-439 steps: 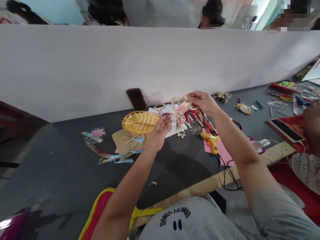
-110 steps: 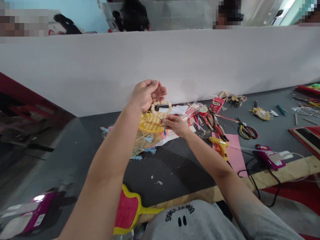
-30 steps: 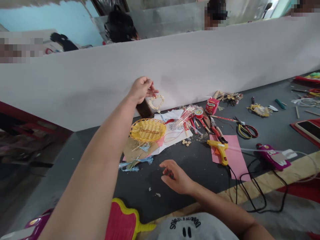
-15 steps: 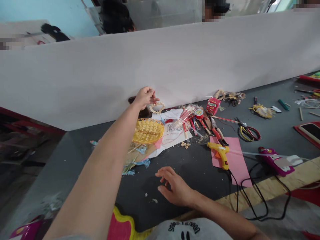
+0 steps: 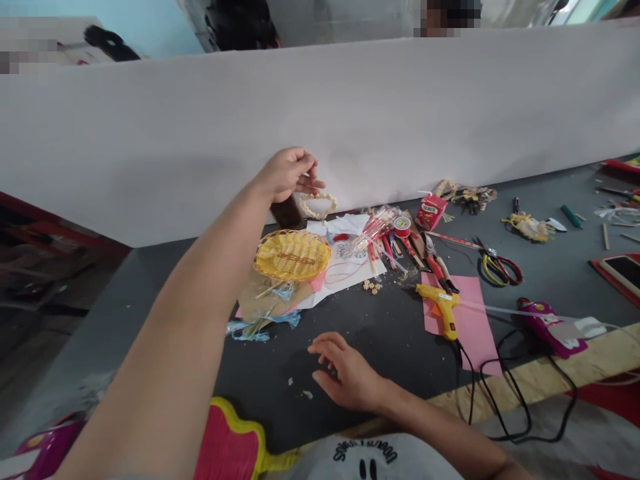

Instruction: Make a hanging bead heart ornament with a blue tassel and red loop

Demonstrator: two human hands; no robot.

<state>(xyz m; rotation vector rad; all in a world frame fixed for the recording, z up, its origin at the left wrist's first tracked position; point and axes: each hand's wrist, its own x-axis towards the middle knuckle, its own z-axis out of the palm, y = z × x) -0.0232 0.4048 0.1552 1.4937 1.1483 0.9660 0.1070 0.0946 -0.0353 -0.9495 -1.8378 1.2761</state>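
My left hand (image 5: 293,175) is raised at the back of the table, thumb and fingers pinched on a thin red cord. From that cord hangs a cream-coloured heart-like ring (image 5: 319,207) that looks made of small beads or wooden pieces. Behind the wrist a dark brown object (image 5: 287,213) leans by the partition, partly hidden. Below the ring lies a yellow woven basket (image 5: 292,257), on brown and white paper. Over the bare table near my body, my right hand (image 5: 350,373) holds nothing, its fingers loosely bent and apart from the thumb.
A yellow glue gun (image 5: 440,307) rests on pink paper (image 5: 473,320), its black cable looping to the front edge. Pliers (image 5: 439,265), scissors (image 5: 495,263), a red drink carton (image 5: 430,211) and a purple power strip (image 5: 550,327) lie right. A white partition (image 5: 200,147) runs along the back.
My left hand has risen slightly, lifting the ring on its red cord a little. The basket shows more fully as my forearm shifted left. My right hand has hardly moved.
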